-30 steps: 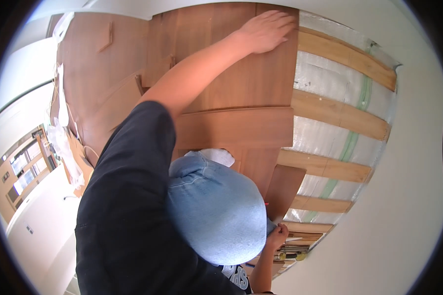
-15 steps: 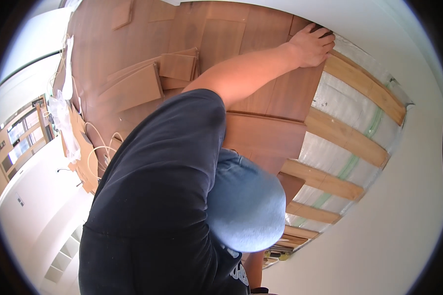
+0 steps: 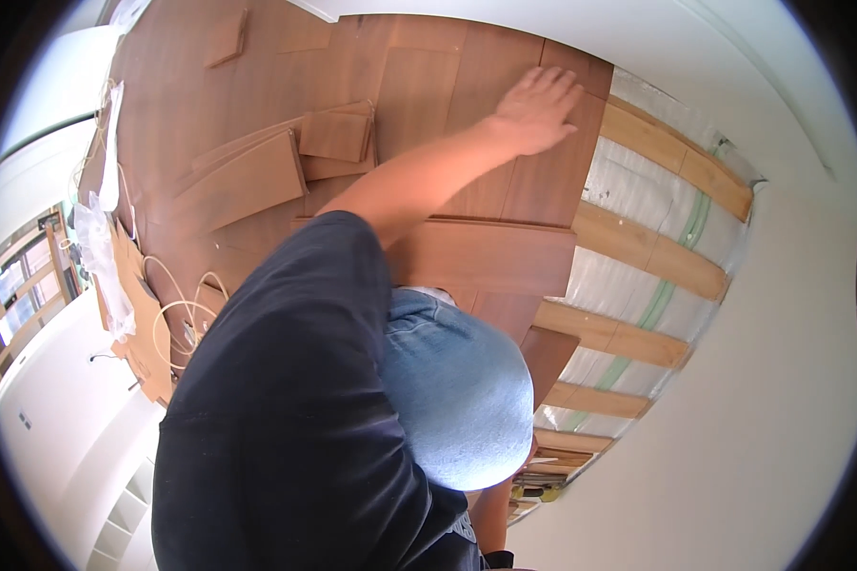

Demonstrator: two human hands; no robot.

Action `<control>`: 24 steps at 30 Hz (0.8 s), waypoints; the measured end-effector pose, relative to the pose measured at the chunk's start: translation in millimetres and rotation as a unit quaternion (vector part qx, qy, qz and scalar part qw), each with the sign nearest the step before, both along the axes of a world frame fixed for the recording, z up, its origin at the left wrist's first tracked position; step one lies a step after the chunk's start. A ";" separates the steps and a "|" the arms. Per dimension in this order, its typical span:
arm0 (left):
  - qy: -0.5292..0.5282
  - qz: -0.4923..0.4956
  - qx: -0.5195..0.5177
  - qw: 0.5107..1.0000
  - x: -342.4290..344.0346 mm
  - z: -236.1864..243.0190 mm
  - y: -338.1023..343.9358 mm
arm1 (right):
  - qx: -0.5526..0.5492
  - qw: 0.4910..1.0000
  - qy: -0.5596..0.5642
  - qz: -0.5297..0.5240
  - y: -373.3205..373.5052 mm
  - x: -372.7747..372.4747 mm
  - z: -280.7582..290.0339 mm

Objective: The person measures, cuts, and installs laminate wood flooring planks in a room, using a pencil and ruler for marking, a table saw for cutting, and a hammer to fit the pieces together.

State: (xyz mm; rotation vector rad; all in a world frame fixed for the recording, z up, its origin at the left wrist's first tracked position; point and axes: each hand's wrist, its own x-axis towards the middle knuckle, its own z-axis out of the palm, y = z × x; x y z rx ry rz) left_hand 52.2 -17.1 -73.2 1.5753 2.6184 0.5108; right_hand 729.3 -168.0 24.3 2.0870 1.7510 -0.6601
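Note:
My left hand is stretched out at the far end of the brown floorboards, its fingers spread and nothing in them. It is over a laid floorboard close to the open edge of the flooring; whether the palm touches is unclear. Closer to me, a loose floorboard lies on top of the laid ones, its end toward the bare joists. My bent knee in blue denim covers part of the boards. Beyond the knee only a bit of my right forearm shows; the right hand is mostly hidden behind the knee.
Wooden joists with silvery sheeting and a green strip between them run to the white wall. Several cut board pieces lie stacked at the left. Cardboard, clear plastic and a looped cable sit farther left.
My left hand has drawn back left from the flooring's far edge by the wall, and its curled fingers have spread. The view has shifted slightly.

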 end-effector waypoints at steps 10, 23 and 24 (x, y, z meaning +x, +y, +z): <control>-0.030 -0.104 -0.061 0.992 22.8 37.9 -100.7 | -0.012 0.991 0.005 0.135 6.2 -52.3 18.3; -0.072 -0.189 -0.145 0.968 180.1 49.7 -230.2 | -0.183 0.976 -0.080 0.093 -10.4 -128.0 -5.9; -0.052 -0.187 -0.156 0.968 182.4 48.2 -228.9 | -0.187 0.976 -0.066 0.085 -12.9 -127.3 -7.7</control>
